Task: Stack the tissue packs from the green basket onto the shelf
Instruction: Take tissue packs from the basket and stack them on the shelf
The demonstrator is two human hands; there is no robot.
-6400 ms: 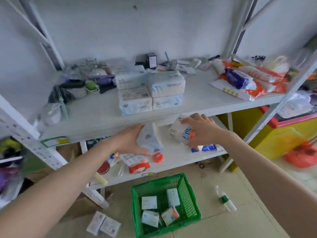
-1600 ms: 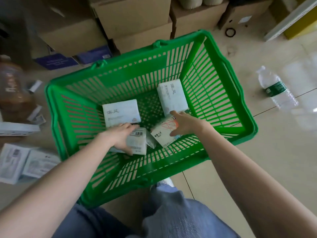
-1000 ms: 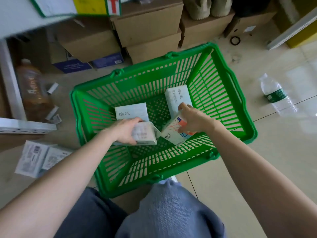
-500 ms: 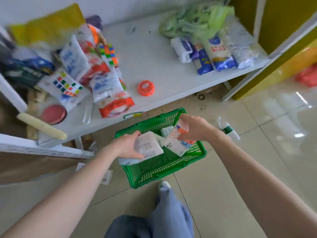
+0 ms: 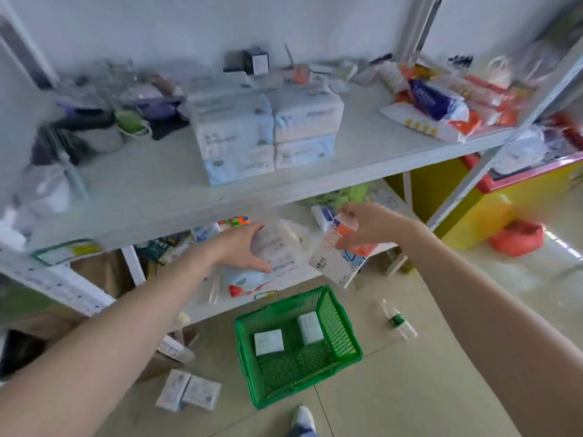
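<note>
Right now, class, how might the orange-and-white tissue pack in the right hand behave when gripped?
The orange-and-white tissue pack probably feels light: the right hand lifts it by one end. Its wrapper looks soft, so it likely squashes. Glossy film may be slippery.

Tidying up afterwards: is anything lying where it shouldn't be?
Yes. A plastic bottle lies on its side on the floor right of the green basket, and two flat white packs lie loose on the floor to its left.

The basket [image 5: 339,323] was glossy green plastic (an open lattice). The packs [image 5: 268,342] wore soft plastic film, and the floor [image 5: 410,389] was smooth, shiny tile.
</note>
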